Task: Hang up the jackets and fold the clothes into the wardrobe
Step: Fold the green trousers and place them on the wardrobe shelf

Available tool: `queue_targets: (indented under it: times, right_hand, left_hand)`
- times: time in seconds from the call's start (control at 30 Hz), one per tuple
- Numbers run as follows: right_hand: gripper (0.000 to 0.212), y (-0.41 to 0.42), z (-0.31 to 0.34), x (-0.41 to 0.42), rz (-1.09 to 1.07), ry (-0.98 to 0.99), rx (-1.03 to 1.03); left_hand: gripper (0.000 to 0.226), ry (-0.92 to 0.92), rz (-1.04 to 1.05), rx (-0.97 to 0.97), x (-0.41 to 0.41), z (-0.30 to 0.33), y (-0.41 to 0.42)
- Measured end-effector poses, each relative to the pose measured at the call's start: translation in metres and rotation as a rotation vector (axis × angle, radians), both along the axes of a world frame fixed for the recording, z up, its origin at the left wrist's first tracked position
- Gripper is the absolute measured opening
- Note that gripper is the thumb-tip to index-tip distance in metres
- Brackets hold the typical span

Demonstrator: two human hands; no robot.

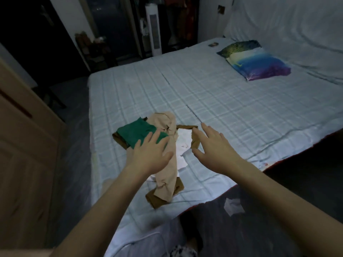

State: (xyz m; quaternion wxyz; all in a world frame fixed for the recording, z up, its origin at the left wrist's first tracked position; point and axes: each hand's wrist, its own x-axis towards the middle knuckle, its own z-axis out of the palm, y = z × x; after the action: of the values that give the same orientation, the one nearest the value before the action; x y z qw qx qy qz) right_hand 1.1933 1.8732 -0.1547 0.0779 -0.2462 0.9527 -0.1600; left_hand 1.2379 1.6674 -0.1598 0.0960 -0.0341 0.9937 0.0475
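A small heap of clothes lies on the near part of the bed (213, 93). It holds a green garment (137, 131), a long beige garment (167, 175), a white garment (182, 143) and a brown garment (157, 199) underneath. My left hand (150, 154) hovers over the green and beige pieces with fingers spread. My right hand (213, 145) is open just right of the white garment, fingertips close to the brown edge. Neither hand holds anything.
A colourful pillow (256, 62) lies at the far right of the bed. A wooden wardrobe door (22, 145) stands at the left. A white tower fan (154, 28) and hanging clothes (183, 19) are at the back. A white scrap (233, 206) lies on the dark floor.
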Motion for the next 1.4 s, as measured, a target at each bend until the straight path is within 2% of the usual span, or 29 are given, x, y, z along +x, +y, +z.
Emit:
queue_targets:
  times: [0.37,0.57,0.83,1.0,1.1,1.2,1.3,1.4]
  right_hand:
    - [0.068,-0.106,-0.022,-0.163,0.225,-0.028,0.118]
    - [0.062,-0.151,-0.049,-0.216,0.312,-0.061,0.112]
    - [0.063,-0.197,-0.145,-0.249,0.452,-0.232,0.146]
    - [0.061,-0.214,-0.216,-0.273,0.585,-0.3,0.273]
    - [0.063,-0.219,-0.261,-0.288,0.673,-0.379,0.354]
    - [0.067,-0.221,-0.299,-0.302,0.766,-0.468,0.444]
    - [0.07,-0.221,-0.327,-0.306,0.82,-0.494,0.534]
    - [0.059,-0.224,-0.334,-0.307,0.792,-0.439,0.498]
  left_hand:
    - [0.064,0.138,0.217,0.102,-0.13,-0.044,-0.093]
    - [0.063,0.008,0.281,0.133,-0.172,-0.078,-0.128]
    - [0.057,-0.244,0.373,0.199,-0.19,-0.154,-0.149]
    - [0.044,-0.35,0.478,0.244,-0.206,-0.212,-0.14]
    - [0.052,-0.364,0.592,0.354,-0.216,-0.257,-0.13]
    - [0.06,-0.434,0.659,0.366,-0.219,-0.298,-0.118]
    - [0.041,-0.411,0.717,0.263,-0.221,-0.324,-0.111]
    - [0.035,-0.362,0.784,0.268,-0.223,-0.332,-0.113]
